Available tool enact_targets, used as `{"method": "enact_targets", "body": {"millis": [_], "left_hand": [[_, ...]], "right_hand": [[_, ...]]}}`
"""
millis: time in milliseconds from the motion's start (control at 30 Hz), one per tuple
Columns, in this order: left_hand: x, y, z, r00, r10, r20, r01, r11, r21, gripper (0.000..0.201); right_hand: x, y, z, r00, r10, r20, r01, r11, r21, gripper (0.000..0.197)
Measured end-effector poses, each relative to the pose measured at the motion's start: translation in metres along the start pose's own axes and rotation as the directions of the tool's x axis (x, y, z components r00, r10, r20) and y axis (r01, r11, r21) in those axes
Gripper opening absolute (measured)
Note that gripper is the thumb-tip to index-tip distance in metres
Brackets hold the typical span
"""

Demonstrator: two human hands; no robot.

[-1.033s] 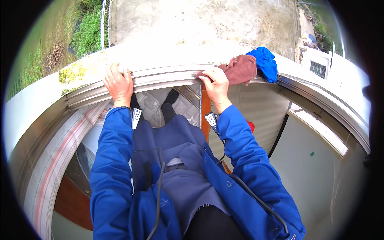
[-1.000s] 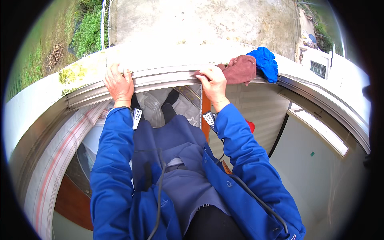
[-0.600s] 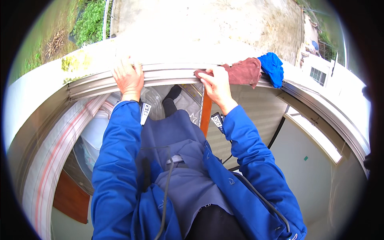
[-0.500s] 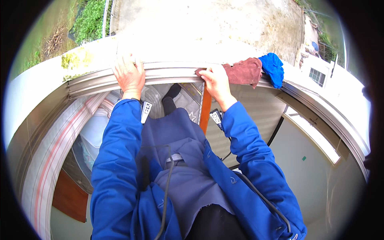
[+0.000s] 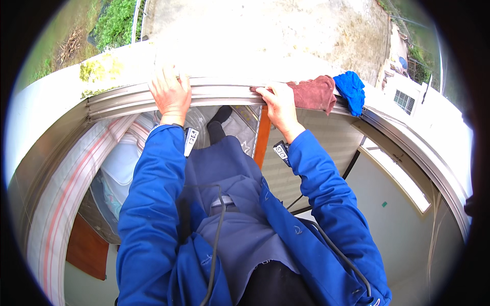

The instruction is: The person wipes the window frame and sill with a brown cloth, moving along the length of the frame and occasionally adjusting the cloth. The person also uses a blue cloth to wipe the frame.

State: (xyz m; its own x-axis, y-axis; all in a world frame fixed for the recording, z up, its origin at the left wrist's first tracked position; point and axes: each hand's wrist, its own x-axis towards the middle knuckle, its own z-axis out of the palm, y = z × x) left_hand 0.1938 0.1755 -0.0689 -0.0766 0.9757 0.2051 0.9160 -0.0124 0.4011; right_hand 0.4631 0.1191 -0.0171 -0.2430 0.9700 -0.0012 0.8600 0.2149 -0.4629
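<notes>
My left hand [image 5: 171,97] lies over the metal window track [image 5: 219,92], fingers stretched out toward the bright outer ledge. To its right, my right hand [image 5: 279,108] is closed with bent fingers on the same track. It grips one end of a reddish-brown cloth [image 5: 315,94]; a bit of the cloth shows by the fingertips, and the rest drapes over the track to the right. A crumpled blue cloth [image 5: 350,92] sits beside it, just past the brown one.
Beyond the pale ledge [image 5: 120,71] lies a concrete yard [image 5: 326,30] far below. A striped curtain [image 5: 66,194] hangs at the left, near a pale plastic tub [image 5: 120,163]. My foot [image 5: 220,116] shows below the track, beside an orange-brown wooden edge [image 5: 263,137].
My left hand has shifted slightly right along the track. My right hand keeps its hold on the brown cloth, and both cloths appear a little farther right in view.
</notes>
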Motion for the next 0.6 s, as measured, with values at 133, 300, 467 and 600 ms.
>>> {"method": "enact_targets", "body": {"millis": [133, 300, 467, 600], "left_hand": [[0.0, 0.001, 0.0, 0.999, -0.027, 0.018, 0.028, 0.999, -0.036, 0.026], [0.003, 0.001, -0.002, 0.999, -0.022, 0.023, 0.023, 1.0, -0.01, 0.027], [0.0, 0.002, -0.003, 0.997, -0.058, 0.048, 0.059, 0.998, -0.003, 0.028], [0.0, 0.002, -0.002, 0.996, -0.071, 0.051, 0.072, 0.997, -0.012, 0.028]], "right_hand": [[0.019, -0.016, 0.018, 0.994, -0.108, 0.019, 0.106, 0.991, 0.08, 0.032], [0.038, -0.033, 0.032, 0.968, -0.188, 0.168, 0.174, 0.98, 0.095, 0.024], [0.021, 0.004, -0.011, 0.979, -0.101, 0.178, 0.115, 0.991, -0.069, 0.018], [0.014, 0.025, -0.02, 0.958, 0.073, 0.276, -0.083, 0.996, 0.024, 0.017]]}}
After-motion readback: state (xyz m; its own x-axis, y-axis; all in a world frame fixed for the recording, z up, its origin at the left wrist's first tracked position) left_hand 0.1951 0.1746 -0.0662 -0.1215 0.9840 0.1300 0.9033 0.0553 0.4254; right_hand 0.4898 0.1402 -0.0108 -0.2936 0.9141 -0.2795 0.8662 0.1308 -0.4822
